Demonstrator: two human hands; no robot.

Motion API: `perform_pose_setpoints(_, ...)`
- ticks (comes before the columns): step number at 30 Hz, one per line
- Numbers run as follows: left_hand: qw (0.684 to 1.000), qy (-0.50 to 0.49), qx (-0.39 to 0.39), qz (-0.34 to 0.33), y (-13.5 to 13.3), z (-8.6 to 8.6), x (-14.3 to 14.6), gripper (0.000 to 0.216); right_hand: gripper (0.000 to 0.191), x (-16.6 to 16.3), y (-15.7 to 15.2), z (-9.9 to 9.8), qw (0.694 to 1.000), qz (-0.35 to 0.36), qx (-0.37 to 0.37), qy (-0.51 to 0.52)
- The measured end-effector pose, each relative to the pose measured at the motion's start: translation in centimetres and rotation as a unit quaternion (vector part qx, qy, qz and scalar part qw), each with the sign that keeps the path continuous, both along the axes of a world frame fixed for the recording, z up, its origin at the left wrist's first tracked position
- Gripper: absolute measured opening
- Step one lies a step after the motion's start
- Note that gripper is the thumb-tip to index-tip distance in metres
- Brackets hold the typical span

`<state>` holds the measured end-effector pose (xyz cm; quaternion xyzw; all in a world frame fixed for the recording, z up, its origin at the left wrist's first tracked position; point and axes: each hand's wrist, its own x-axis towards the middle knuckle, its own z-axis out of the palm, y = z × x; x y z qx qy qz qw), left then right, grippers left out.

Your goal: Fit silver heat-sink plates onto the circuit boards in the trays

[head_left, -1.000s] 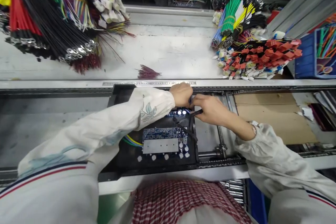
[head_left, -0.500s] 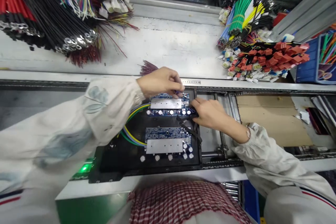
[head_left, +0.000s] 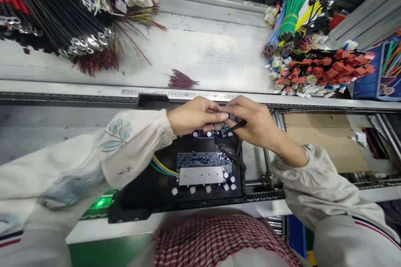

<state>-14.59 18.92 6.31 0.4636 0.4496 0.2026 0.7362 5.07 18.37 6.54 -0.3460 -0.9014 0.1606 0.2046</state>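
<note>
My left hand point(head_left: 200, 114) and my right hand point(head_left: 253, 119) meet over the far blue circuit board point(head_left: 203, 134), hiding most of it. The left fingers are pinched together; whatever lies between them is too small and covered to name. From my right hand's closed fingers a slim black tool point(head_left: 236, 127) points down and left toward that board. Nearer to me, a second circuit board point(head_left: 205, 159) with a silver metal plate and several round capacitors lies on the black fixture tray point(head_left: 150, 198). Green, yellow and grey wires point(head_left: 163, 167) run to its left end.
A small bundle of dark red wires point(head_left: 181, 80) lies on the white shelf behind a ruler strip point(head_left: 191, 94). Black cables point(head_left: 56, 21) with ring terminals fill the upper left. Red-connector harnesses point(head_left: 332, 69) are heaped at right, beside a blue bin point(head_left: 365, 77). Cardboard point(head_left: 322, 137) lies right of the tray.
My right hand has risen from the far board's right end and come together with my left hand, the black tool now showing in it. The view has shifted slightly.
</note>
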Motion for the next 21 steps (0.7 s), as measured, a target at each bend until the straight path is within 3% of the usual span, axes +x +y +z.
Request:
perform_pose_setpoints(3,1.000,-0.026,-0.002,-0.001,0.7,0.4,0.1,0.010,0.021,-0.5,0.7,0.7,0.998,-0.017,0.011,0.063)
perform_pose_setpoints(7,1.000,0.000,-0.011,0.005,0.6,-0.1,-1.5,0.017,0.020,0.4,1.3,0.8,0.999,-0.035,0.012,0.025)
perform_pose_setpoints(10,0.998,0.017,0.001,0.068,-1.0,-0.8,-3.3,0.008,0.018,1.4,1.5,-0.6,0.993,-0.059,-0.058,-0.086)
perform_pose_setpoints(13,0.993,0.014,0.001,0.116,-3.4,-1.2,-4.5,0.017,0.019,1.5,1.6,-2.9,0.976,-0.055,-0.109,-0.181)
perform_pose_setpoints(17,0.994,-0.014,-0.024,0.109,-6.2,-1.5,-4.7,0.020,0.022,0.5,1.5,-5.0,0.972,-0.069,-0.100,-0.203)
perform_pose_setpoints(21,0.989,-0.052,-0.051,0.127,-7.3,-1.6,-5.0,0.024,0.026,0.2,1.1,-4.9,0.969,-0.081,-0.086,-0.218)
